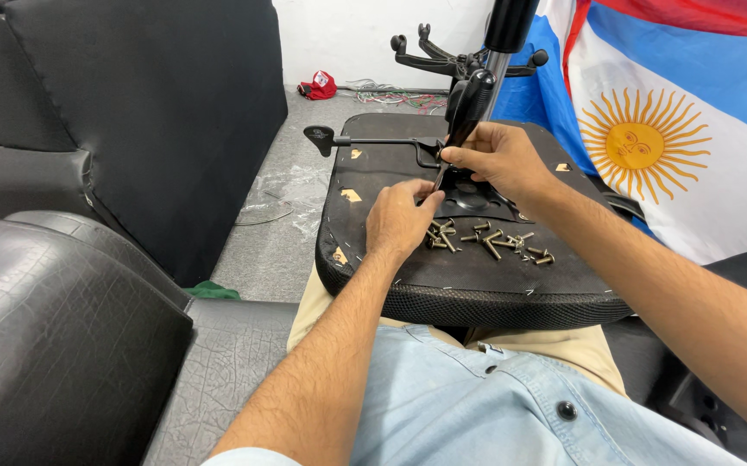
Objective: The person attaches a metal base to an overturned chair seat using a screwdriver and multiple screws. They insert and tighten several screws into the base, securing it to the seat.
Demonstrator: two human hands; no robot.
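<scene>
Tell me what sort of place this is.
Probably a home room, not a workshop: a black cracked-leather sofa, a sun-emblem blue-and-white flag on the wall, and an upturned black office-chair seat across the person's lap.

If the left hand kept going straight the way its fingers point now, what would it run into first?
The left hand points up and right across the seat underside. First in line is probably the screwdriver shaft held by the right hand, right at the metal plate. Depth is unclear.

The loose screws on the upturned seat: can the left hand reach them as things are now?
Probably yes. The left hand rests on the seat underside, and the loose screws lie uncovered just beside it, with nothing between. The right hand, busy with the screwdriver, sits above and does not block them.
</scene>
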